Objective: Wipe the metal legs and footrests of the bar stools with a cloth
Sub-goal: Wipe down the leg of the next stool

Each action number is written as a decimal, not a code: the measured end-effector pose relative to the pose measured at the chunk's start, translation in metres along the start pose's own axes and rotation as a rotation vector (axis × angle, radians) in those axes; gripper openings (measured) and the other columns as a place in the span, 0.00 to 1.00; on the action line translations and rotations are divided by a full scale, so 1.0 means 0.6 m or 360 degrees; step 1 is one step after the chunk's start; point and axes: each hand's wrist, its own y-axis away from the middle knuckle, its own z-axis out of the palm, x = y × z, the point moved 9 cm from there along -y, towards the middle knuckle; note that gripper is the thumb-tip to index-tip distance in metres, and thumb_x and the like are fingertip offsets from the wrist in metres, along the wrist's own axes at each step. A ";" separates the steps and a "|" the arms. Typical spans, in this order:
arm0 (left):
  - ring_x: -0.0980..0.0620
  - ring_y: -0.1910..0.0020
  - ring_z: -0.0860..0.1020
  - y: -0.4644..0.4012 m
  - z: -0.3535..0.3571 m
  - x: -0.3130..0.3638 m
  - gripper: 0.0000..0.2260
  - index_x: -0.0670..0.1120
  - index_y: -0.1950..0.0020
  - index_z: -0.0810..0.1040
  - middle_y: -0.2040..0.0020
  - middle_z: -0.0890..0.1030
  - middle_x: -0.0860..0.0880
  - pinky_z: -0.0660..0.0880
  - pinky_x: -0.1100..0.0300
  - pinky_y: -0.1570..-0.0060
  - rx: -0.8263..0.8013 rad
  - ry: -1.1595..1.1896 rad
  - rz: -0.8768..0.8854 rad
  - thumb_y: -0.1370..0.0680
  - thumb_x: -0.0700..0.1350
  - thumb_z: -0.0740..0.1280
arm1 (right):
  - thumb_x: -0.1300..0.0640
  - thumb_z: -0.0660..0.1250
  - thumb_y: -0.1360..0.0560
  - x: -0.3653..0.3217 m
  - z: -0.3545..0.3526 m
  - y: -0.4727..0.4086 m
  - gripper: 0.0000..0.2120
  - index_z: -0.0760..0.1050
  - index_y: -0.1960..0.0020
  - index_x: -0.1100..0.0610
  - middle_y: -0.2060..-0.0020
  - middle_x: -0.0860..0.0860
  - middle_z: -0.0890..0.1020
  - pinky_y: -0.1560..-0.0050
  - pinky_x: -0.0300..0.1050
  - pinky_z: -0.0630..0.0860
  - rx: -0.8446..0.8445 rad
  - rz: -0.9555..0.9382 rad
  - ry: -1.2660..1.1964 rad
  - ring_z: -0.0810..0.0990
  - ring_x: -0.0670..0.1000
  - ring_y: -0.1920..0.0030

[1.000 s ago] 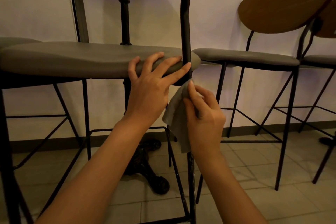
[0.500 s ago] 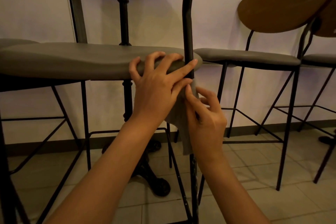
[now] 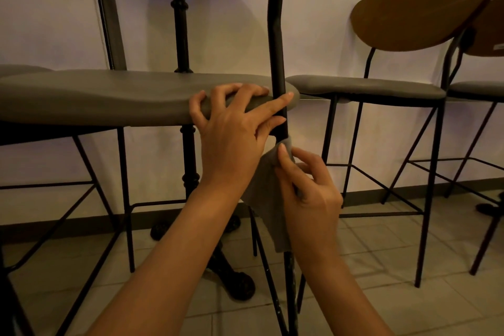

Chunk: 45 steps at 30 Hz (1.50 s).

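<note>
4 bar stools show: nearest stool [image 3: 109,95] centre-left, second stool [image 3: 365,87] at right, third stool [image 3: 480,90] at right edge, plus a seat sliver [image 3: 19,68] at far left. 3 wooden backrests (top, upper right x2). 1 cast table base [image 3: 234,284] at lower centre. 1 grey cloth [image 3: 268,199]. 2 hands: left hand [image 3: 231,133], right hand [image 3: 311,191].

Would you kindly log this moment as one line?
left hand grips seat | right hand presses cloth to leg
</note>
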 end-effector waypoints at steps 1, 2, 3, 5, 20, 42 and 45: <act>0.49 0.42 0.65 0.000 0.000 0.000 0.14 0.60 0.40 0.76 0.44 0.78 0.53 0.54 0.48 0.40 0.0004 -0.0004 -0.0005 0.25 0.53 0.65 | 0.64 0.65 0.25 0.002 0.001 -0.002 0.15 0.77 0.39 0.58 0.45 0.59 0.77 0.57 0.47 0.79 -0.0002 0.0010 -0.0020 0.77 0.51 0.51; 0.49 0.42 0.65 0.001 -0.001 0.000 0.14 0.60 0.40 0.75 0.44 0.78 0.53 0.54 0.47 0.40 0.0006 -0.0007 -0.0009 0.25 0.53 0.65 | 0.63 0.65 0.25 0.003 0.002 -0.004 0.15 0.77 0.39 0.58 0.45 0.59 0.76 0.57 0.47 0.79 -0.0008 0.0021 -0.0039 0.78 0.52 0.51; 0.49 0.42 0.65 0.001 -0.001 0.000 0.14 0.60 0.40 0.75 0.44 0.78 0.53 0.55 0.46 0.40 0.0004 -0.0003 -0.0016 0.25 0.53 0.65 | 0.62 0.64 0.24 0.005 0.003 -0.004 0.14 0.77 0.39 0.58 0.45 0.59 0.77 0.57 0.47 0.79 -0.0015 0.0024 -0.0048 0.78 0.52 0.51; 0.49 0.42 0.65 0.003 0.000 0.000 0.14 0.60 0.40 0.76 0.44 0.78 0.53 0.55 0.45 0.40 -0.0008 -0.0003 -0.0029 0.25 0.53 0.65 | 0.61 0.63 0.24 0.006 0.002 0.002 0.14 0.77 0.39 0.58 0.45 0.59 0.77 0.56 0.47 0.79 -0.0023 0.0023 -0.0047 0.78 0.52 0.51; 0.48 0.35 0.65 0.014 0.006 0.006 0.19 0.61 0.36 0.71 0.38 0.75 0.54 0.47 0.40 0.33 -0.0140 -0.0071 -0.0076 0.27 0.58 0.64 | 0.58 0.61 0.24 0.013 -0.006 0.016 0.14 0.77 0.40 0.57 0.51 0.55 0.79 0.57 0.42 0.79 -0.0077 0.0067 -0.0139 0.78 0.48 0.55; 0.43 0.33 0.65 0.017 0.003 0.013 0.20 0.58 0.35 0.72 0.37 0.74 0.50 0.43 0.40 0.34 -0.0174 -0.0055 -0.0075 0.27 0.55 0.66 | 0.52 0.60 0.26 -0.001 0.008 0.001 0.17 0.77 0.40 0.53 0.49 0.55 0.76 0.61 0.55 0.77 -0.0127 0.0010 0.0269 0.73 0.50 0.54; 0.43 0.33 0.65 0.017 0.004 0.014 0.20 0.58 0.35 0.72 0.37 0.75 0.50 0.42 0.42 0.34 -0.0165 -0.0074 -0.0059 0.27 0.55 0.66 | 0.53 0.62 0.26 0.001 0.007 0.006 0.15 0.79 0.42 0.54 0.49 0.54 0.77 0.62 0.55 0.77 -0.0141 -0.0013 0.0307 0.68 0.47 0.53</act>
